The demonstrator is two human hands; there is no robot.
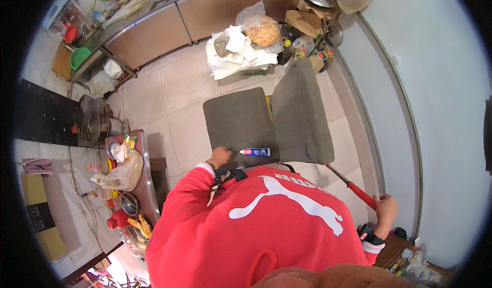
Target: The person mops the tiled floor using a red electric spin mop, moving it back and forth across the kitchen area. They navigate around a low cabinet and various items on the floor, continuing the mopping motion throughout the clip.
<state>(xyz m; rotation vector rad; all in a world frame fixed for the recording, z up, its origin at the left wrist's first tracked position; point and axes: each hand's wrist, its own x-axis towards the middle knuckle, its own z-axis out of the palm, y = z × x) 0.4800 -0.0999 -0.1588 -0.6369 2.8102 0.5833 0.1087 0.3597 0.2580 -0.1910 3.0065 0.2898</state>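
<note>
My left hand point(220, 157) is low over the near left edge of a chair's dark grey padded seat point(236, 115). Its fingers look bent and slightly blurred, and whether they grip anything is not clear. Just right of it, a blue, red and white toothpaste-like tube point(255, 152) lies on the seat, its white cap towards the hand. Out to the right, my right hand point(386, 208) holds the end of a red handle point(362, 195) on a thin metal pole point(338, 174). The pole slants towards the chair's backrest point(303, 113), and its far end is hidden.
A small table point(148, 172) on the left bears bottles, bowls and a plastic bag point(128, 168). Beyond the chair, white cloth or paper point(226, 63) lies under a bag of orange-brown food point(264, 32). Cabinets point(165, 30) line the back; a pale wall point(438, 95) bounds the right.
</note>
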